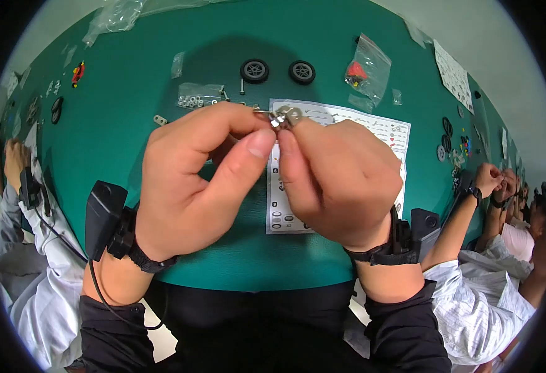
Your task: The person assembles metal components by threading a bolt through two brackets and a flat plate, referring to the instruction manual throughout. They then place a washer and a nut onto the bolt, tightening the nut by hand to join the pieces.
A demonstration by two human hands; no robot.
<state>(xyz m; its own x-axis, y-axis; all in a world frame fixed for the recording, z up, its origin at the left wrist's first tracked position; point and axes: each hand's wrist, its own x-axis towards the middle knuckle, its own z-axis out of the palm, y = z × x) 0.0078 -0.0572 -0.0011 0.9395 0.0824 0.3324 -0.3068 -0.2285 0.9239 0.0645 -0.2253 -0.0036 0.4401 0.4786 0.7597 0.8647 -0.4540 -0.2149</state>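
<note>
Both hands meet over the middle of the table, fingers closed around small shiny metal parts. My left hand point(192, 174) pinches with thumb and index finger at a bolt with a nut point(277, 122) on it. From the other side, my right hand point(341, 180) grips a small metal bracket point(294, 114) with a rounded, holed end. Nut and bracket touch or nearly touch; the fingers hide how they join. Under the hands lies a printed parts sheet point(378, 127), partly covered by my right hand.
Two black wheels point(255, 71) and a loose bolt point(242, 86) lie beyond the hands. A bag of nuts point(198, 95) and a metal strip point(160, 120) are at left. A zip bag with red parts point(367, 69) lies at right. Other people sit on both sides, a co-worker's hands point(489, 179) at right.
</note>
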